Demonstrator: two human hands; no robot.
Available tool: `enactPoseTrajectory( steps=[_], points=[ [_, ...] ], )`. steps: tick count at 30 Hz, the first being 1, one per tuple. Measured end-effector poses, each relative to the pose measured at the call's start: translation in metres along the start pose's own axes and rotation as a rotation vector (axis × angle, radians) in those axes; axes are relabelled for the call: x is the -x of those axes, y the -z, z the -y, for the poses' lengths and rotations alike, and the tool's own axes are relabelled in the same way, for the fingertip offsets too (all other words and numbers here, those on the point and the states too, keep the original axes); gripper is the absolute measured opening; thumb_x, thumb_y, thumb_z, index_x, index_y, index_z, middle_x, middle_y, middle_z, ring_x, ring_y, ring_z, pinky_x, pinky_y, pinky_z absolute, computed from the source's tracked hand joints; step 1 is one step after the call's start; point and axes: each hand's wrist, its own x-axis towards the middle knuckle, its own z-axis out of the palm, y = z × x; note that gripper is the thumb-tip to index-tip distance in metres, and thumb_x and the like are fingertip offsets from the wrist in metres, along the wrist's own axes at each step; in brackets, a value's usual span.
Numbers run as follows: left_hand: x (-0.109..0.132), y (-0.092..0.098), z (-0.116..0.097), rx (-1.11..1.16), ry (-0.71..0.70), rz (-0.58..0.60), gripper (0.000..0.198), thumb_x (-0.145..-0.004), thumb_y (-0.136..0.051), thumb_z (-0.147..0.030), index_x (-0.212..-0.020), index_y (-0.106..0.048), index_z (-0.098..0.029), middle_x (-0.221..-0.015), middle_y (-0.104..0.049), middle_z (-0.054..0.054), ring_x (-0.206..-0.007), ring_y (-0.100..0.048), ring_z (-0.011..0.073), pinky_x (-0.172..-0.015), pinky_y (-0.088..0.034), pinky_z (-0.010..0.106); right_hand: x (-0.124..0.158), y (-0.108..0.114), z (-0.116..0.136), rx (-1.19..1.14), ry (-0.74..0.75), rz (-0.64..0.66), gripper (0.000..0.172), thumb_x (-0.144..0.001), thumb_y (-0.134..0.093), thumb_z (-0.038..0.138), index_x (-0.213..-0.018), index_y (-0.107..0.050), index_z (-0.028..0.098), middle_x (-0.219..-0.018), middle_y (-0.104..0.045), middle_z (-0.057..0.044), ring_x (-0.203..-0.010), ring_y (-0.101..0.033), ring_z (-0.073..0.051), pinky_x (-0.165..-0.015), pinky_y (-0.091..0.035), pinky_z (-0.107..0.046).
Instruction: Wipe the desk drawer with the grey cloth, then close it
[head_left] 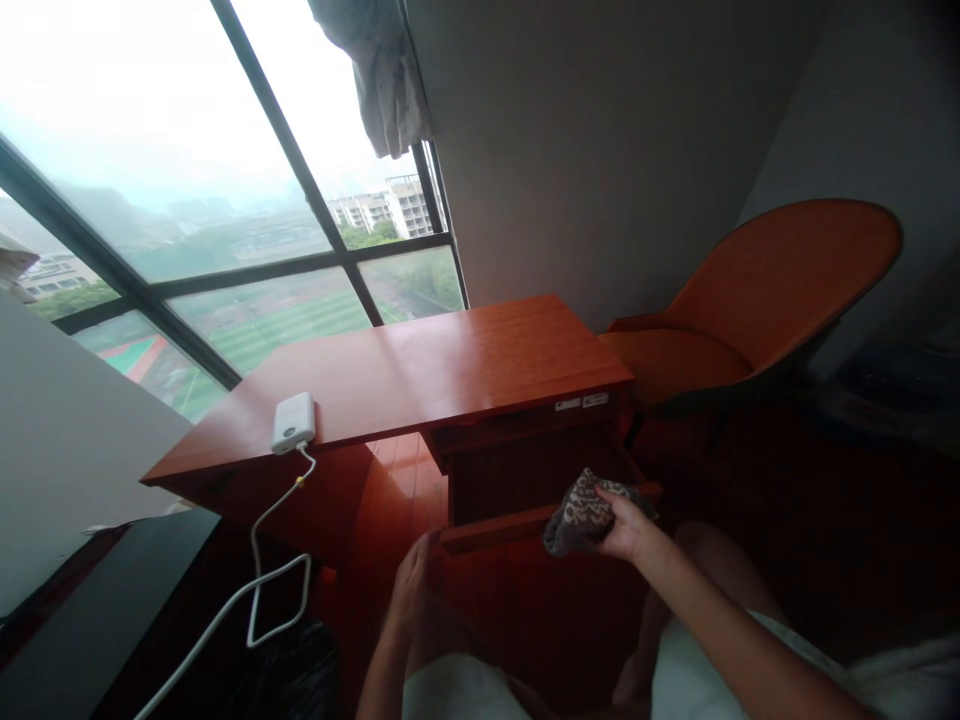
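Note:
My right hand [628,528] is closed round a bunched grey-brown cloth [586,512] with a pale pattern. It holds the cloth at the front panel of a pulled-out wooden drawer [499,528], covering part of that panel. My left hand [415,575] is at the drawer's front left corner, its fingers stretched toward the panel's end. Whether the fingertips touch the wood I cannot tell. The drawer's inside is dark, and no contents can be made out. It belongs to a reddish-brown desk [465,365].
A white power bank [293,422] with a white cable [259,540] plugged in lies at the desk's left edge. An orange chair [780,300] stands to the right. Behind the desk is a large window [247,240]. A dark flat surface [120,610] is at lower left.

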Motion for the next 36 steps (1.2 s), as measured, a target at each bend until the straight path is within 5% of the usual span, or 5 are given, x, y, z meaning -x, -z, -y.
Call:
enactPoseTrajectory(
  steps=[6,13,26,31,36],
  points=[
    [0.003,-0.004,0.003,0.031,0.013,-0.025,0.054,-0.086,-0.046,-0.057,-0.116,-0.066,-0.017,-0.129,-0.065,0.010,-0.128,-0.053,0.0264,-0.116,-0.031,0.044,-0.001,0.030,0.038,0.073,0.076,-0.155,0.015,-0.077,-0.064,0.035,-0.082,-0.057,0.023,-0.064,-0.065,-0.002,-0.066,-0.062,-0.018,-0.069,-0.054,-0.037],
    [0.007,-0.005,0.005,0.034,0.013,0.009,0.055,-0.088,-0.044,-0.058,-0.120,-0.064,-0.019,-0.133,-0.062,0.009,-0.132,-0.048,0.0247,-0.119,-0.026,0.043,-0.004,0.044,0.050,0.152,0.155,-0.258,0.019,-0.075,-0.066,0.038,-0.083,-0.054,0.025,-0.073,-0.063,-0.002,-0.074,-0.060,-0.018,-0.078,-0.053,-0.041],
    [0.021,-0.008,-0.009,0.040,0.051,-0.042,0.050,-0.088,-0.044,-0.054,-0.118,-0.064,-0.020,-0.136,-0.060,0.008,-0.134,-0.047,0.0229,-0.118,-0.028,0.038,0.002,0.072,0.059,0.291,0.229,-0.185,0.038,-0.073,-0.066,0.051,-0.098,-0.054,0.026,-0.113,-0.065,-0.010,-0.095,-0.063,-0.022,-0.084,-0.056,-0.050],
    [0.025,-0.010,-0.017,0.035,0.059,-0.038,0.051,-0.088,-0.042,-0.055,-0.119,-0.064,-0.021,-0.135,-0.061,0.008,-0.135,-0.045,0.0246,-0.118,-0.027,0.042,-0.004,0.076,0.053,0.210,0.268,-0.203,0.036,-0.073,-0.065,0.051,-0.098,-0.055,0.027,-0.123,-0.063,-0.013,-0.109,-0.062,-0.028,-0.087,-0.055,-0.053],
    [0.026,-0.013,-0.016,0.052,0.022,-0.063,0.047,-0.087,-0.045,-0.053,-0.115,-0.066,-0.022,-0.130,-0.064,0.007,-0.132,-0.049,0.0262,-0.116,-0.031,0.043,-0.005,0.050,0.020,0.151,0.258,-0.214,0.032,-0.074,-0.065,0.047,-0.096,-0.054,0.027,-0.120,-0.063,-0.015,-0.114,-0.060,-0.031,-0.086,-0.056,-0.052]
  ],
)
